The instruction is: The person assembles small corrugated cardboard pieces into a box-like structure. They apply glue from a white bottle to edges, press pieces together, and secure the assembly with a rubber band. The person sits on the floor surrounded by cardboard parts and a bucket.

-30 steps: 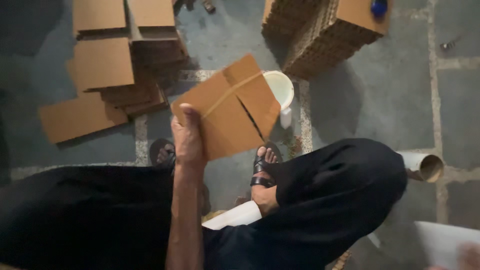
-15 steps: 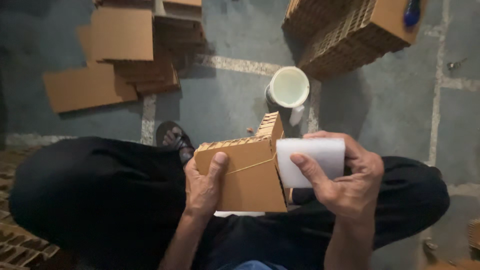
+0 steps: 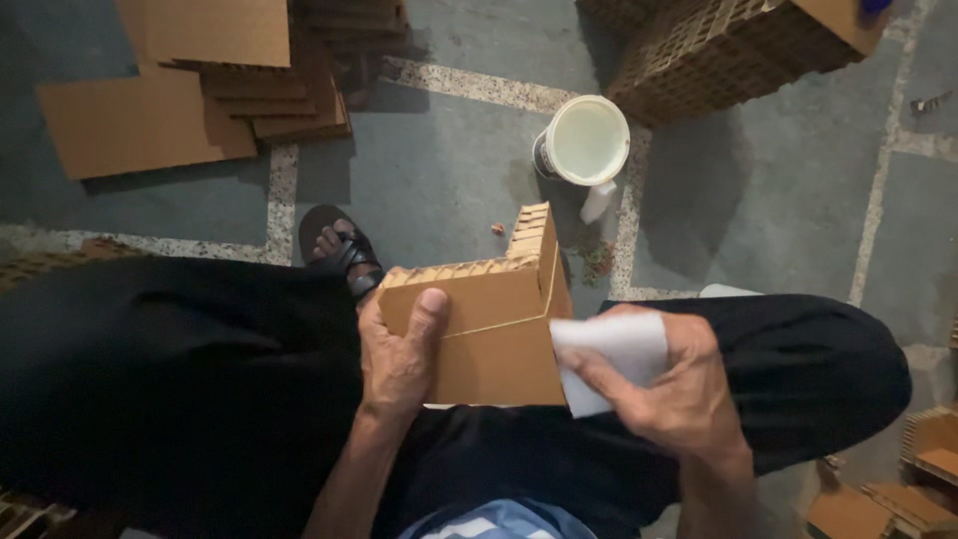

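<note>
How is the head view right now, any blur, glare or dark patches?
Head view: dim and soft, no glare; the cardboard piece and white sheet are lit well enough; the black trousers swallow detail; the right hand looks slightly smeared.

Dim, flat indoor light with a bluish cast on the floor [image 3: 439, 180]. Soft shadows pool beside the cardboard stacks [image 3: 239, 90] at upper left. The white bucket [image 3: 584, 140] glares slightly; edges bow mildly, lower corners murky.
</note>
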